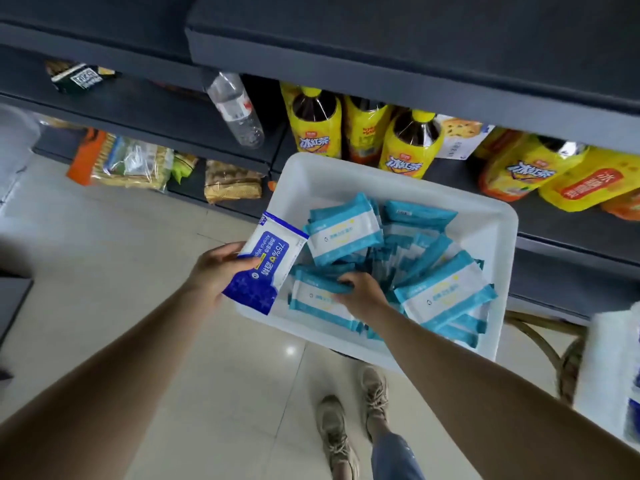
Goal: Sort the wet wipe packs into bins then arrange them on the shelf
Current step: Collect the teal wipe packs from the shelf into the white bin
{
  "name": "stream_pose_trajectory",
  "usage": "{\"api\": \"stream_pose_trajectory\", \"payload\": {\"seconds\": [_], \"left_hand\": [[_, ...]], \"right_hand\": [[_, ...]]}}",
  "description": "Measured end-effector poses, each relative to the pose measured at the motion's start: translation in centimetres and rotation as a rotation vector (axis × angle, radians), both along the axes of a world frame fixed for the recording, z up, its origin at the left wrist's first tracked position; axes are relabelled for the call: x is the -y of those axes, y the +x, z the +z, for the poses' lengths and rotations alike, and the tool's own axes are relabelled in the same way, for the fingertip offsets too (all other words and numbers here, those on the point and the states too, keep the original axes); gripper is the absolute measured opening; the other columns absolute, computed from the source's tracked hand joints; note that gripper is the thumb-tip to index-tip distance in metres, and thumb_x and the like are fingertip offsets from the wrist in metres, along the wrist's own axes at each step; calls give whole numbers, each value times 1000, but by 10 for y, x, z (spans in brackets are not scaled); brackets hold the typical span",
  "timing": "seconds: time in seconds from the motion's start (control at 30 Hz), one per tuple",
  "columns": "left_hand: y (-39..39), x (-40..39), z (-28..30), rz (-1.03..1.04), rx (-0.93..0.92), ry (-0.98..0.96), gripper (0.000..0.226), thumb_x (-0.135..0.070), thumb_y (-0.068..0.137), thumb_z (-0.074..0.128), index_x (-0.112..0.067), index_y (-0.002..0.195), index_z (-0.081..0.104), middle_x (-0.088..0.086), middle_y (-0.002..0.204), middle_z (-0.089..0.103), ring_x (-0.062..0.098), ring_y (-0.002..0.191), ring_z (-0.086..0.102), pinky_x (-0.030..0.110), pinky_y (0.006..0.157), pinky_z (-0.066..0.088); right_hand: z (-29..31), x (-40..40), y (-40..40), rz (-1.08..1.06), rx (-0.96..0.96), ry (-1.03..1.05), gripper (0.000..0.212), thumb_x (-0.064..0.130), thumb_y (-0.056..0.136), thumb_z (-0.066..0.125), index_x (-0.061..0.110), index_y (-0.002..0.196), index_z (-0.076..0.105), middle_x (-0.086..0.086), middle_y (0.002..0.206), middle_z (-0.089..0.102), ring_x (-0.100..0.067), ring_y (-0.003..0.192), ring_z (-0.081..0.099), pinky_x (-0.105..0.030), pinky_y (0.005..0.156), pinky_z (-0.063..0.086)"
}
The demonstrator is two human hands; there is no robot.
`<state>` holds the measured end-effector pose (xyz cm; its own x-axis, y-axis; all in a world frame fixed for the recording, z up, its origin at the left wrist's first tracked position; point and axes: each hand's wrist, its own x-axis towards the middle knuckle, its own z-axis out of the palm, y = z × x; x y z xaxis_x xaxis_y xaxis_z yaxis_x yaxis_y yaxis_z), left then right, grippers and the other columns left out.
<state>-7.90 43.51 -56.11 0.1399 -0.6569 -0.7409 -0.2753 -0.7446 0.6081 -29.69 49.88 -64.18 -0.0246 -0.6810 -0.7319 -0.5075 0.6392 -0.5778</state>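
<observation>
One dark-blue pack (pixel 265 263) gripped by left hand (pixel 214 271); right hand (pixel 360 294) grasps a teal pack (pixel 318 299) in the bin (pixel 498 230).

Dark shelf (pixel 221 109) bearing tea bottles (pixel 410 147)

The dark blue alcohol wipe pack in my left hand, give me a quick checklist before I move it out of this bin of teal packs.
1. Left hand has a firm hold on the dark blue pack: ok, fingers and thumb wrap its lower end.
2. Dark blue pack lifted free of the white bin: ok, it hangs over the left rim.
3. Right hand out of the way: not ok, it grips a teal pack inside the bin.
4. Only teal packs left in the bin: cannot tell, the pile hides lower layers.
5. Target bin for blue packs in sight: cannot tell, only a white edge shows at far right.
</observation>
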Motion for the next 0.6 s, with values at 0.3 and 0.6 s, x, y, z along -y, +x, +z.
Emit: {"api": "stream_pose_trajectory", "payload": {"seconds": [0.3,0.6], "left_hand": [[-6,6,16,-64,-49,-26,27,-6,80,71,-16,105,65,5,90,72,20,75,71,28,58,56],[-54,-35,72,-176,-143,-66,33,-7,78,72,-14,110,63,10,101,70,27,93,68,39,77,56]], "right_hand": [[16,-17,3,308,-302,-312,50,21,93,55,13,138,36,-5,136,39,-21,126,35,-30,106,32],[106,-86,-61,339,-496,-558,56,38,91,54,16,140,37,-5,144,34,-23,134,27,-33,112,20]]}}
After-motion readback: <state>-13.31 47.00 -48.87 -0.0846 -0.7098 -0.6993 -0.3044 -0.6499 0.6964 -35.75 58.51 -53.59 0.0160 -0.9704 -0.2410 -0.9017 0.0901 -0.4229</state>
